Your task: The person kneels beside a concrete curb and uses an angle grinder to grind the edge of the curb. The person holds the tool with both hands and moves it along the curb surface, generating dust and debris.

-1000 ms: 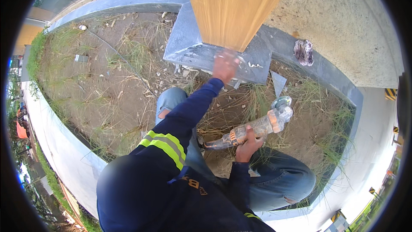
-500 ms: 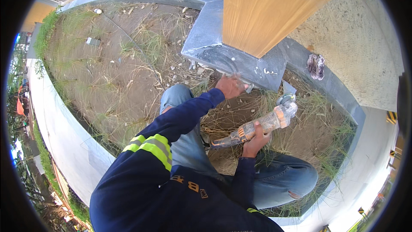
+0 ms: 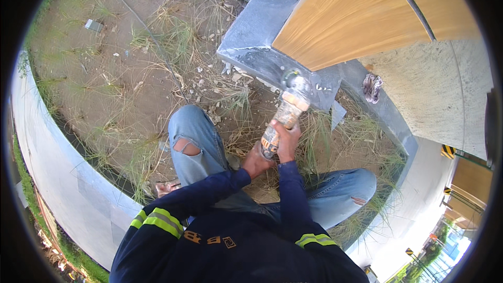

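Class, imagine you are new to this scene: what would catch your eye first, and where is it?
Probably the dusty angle grinder near the centre, gripped by the right hand around its body and the left hand at its rear end. Beyond it, the wood-grain column fills the upper right, rising from a grey stone slab. Lower down, the blue jeans stand out, torn open at the left knee.

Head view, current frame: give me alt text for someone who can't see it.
A person's right hand grips an angle grinder, with the left hand at its rear end and its head over a gray stone ledge beneath a wood-grain panel. Grass tufts and rubble dot the soil bed around.
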A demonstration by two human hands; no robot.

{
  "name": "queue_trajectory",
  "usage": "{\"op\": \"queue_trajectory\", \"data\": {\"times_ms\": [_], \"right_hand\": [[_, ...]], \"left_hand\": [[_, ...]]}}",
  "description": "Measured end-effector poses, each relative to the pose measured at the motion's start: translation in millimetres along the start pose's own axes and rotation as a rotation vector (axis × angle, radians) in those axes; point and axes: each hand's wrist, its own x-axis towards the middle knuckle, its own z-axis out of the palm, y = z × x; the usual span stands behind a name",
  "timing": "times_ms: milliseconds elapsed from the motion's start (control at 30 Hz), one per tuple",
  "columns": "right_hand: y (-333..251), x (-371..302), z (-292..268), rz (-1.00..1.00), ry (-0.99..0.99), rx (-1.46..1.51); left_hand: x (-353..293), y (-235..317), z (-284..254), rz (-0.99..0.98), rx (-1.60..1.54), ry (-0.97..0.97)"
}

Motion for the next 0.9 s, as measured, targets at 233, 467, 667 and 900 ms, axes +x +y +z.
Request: {"op": "queue_trajectory", "data": {"times_ms": [233, 467, 667, 900], "right_hand": [[-6, 27, 43, 0.104, -0.202, -0.046], [-22, 46, 55, 0.193, -0.200, -0.225], [-17, 39, 44, 0.101, -0.145, -0.254], [20, 57, 62, 0.023, -0.067, -0.508]], "left_hand": [[6, 28, -5, -0.078, -0.084, 0.329], [21, 14, 9, -0.087, -0.261, 0.247], [14, 23, 5, -0.103, -0.409, 0.143], [22, 22, -13, -0.203, -0.581, 0.147]]}}
